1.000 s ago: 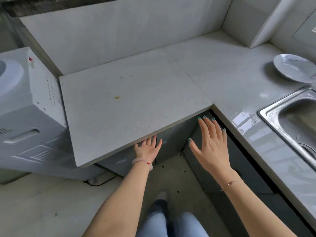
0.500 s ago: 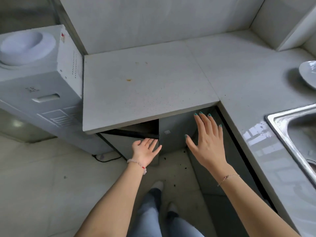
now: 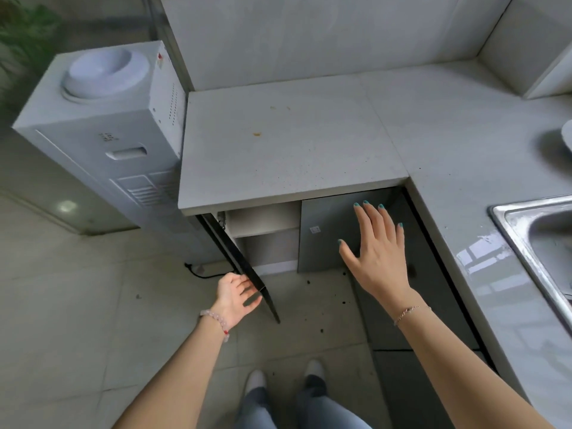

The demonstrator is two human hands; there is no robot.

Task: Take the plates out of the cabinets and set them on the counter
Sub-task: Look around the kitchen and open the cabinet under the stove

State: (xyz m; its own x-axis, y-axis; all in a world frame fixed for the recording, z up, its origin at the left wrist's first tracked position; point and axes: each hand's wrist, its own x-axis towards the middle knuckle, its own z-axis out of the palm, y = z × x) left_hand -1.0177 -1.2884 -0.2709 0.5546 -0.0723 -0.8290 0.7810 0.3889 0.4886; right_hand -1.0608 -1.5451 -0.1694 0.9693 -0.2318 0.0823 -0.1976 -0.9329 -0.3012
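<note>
Gripping the open cabinet door point(image 3: 236, 258) by its free edge with the left hand point(image 3: 236, 297), fingers curled round it; holding the right hand point(image 3: 379, 258) spread and empty before the closed door point(image 3: 325, 239); showing a white plate point(image 3: 568, 136) at the right edge of the counter point(image 3: 294, 144), near the sink point(image 3: 532, 230).

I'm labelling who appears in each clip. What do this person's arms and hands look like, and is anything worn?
No sleeves show on either arm. The left hand has a pale pink bead bracelet at its wrist, with one red bead. The right hand has teal-painted nails and a thin chain bracelet at its wrist.
</note>
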